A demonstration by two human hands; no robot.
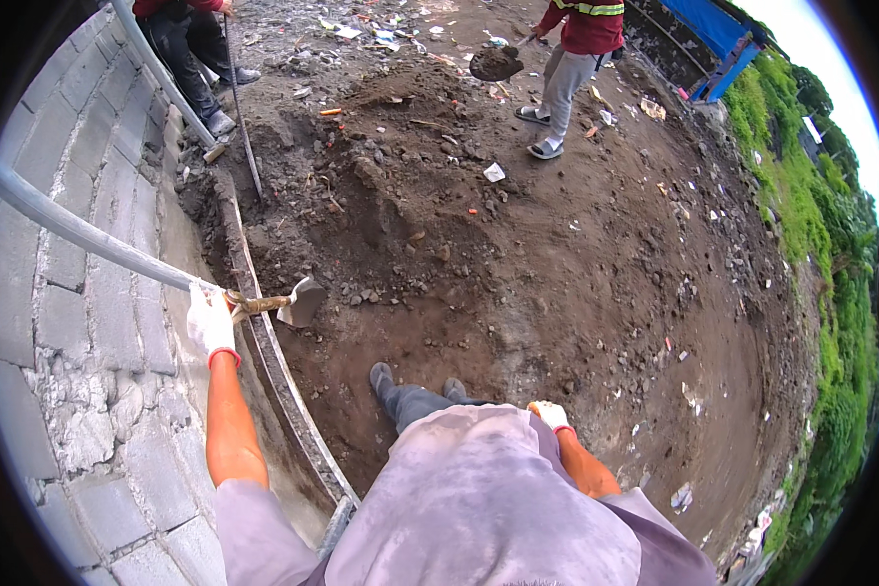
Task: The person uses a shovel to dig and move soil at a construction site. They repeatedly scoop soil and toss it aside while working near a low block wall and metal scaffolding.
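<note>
My left hand (210, 320), in a white glove with a red cuff, is closed on the worn yellow-brown handle of a shovel (262, 305). The shovel's grey metal blade (304, 302) points right, over the soil. A grey pipe (98, 234) slants down from the left and meets the glove; whether my fingers also touch it is unclear. Beside my right hip is my right hand (551, 414), gloved the same way, its fingers curled. What it holds, if anything, is hidden by my shirt.
A grey block wall (78, 293) rises on the left, with a narrow pale form edge (273, 361) along its foot. Two people stand ahead: one at far left with a long bar (239, 107), another lifting a shovel of soil (496, 63). Loose dirt, stones and litter cover the ground.
</note>
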